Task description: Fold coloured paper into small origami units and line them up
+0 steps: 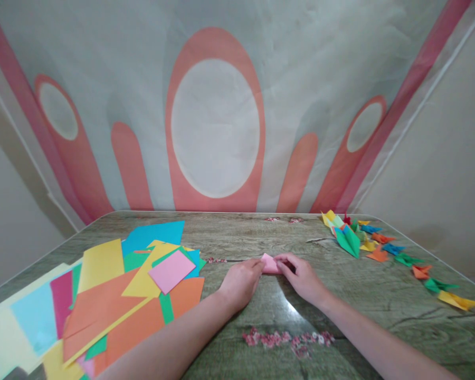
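Note:
A small folded piece of pink paper lies on the wood-patterned table, between my two hands. My left hand has its fingers closed on the paper's left edge. From the other side, my right hand pinches the right edge between thumb and forefinger. The paper's upper part comes to a point, and its lower edge looks straight. My fingers cover both of its ends.
Loose coloured sheets, orange and yellow among them, overlap on the left, with a pink square on top. Several folded paper figures, including a green one, line the table's right side. A printed backdrop hangs behind.

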`<state>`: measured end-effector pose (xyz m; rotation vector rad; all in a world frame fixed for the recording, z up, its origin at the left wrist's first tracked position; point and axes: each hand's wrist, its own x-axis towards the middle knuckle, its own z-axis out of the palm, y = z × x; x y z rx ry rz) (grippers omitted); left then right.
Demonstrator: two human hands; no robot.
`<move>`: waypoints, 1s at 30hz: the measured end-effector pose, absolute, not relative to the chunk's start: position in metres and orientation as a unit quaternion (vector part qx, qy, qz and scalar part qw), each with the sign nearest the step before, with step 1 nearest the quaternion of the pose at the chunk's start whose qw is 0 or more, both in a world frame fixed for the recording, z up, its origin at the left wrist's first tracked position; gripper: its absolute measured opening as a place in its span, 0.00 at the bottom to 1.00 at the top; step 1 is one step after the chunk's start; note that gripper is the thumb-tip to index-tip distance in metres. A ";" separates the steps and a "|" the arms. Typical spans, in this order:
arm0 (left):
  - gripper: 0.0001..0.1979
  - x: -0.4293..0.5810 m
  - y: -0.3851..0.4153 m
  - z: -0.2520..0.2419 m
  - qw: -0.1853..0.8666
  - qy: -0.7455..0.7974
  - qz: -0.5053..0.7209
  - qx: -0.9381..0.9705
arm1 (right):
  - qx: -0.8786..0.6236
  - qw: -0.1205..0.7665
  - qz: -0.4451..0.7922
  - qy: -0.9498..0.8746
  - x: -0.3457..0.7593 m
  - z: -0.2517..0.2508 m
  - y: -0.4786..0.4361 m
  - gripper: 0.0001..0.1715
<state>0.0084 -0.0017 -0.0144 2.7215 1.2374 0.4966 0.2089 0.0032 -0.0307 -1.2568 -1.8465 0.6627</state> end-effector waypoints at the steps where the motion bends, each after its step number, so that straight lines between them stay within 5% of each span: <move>1: 0.16 0.008 -0.002 -0.014 0.056 0.406 0.163 0.897 | -0.494 0.395 0.255 -0.732 0.208 -0.031 0.004 0.12; 18: 0.12 0.011 -0.004 -0.010 0.033 0.402 0.156 0.902 | -0.471 0.359 0.215 -0.777 0.208 -0.029 0.002 0.13; 30: 0.12 0.015 0.012 -0.004 0.146 0.496 0.221 0.827 | -0.490 0.343 0.220 -0.771 0.205 -0.027 0.005 0.12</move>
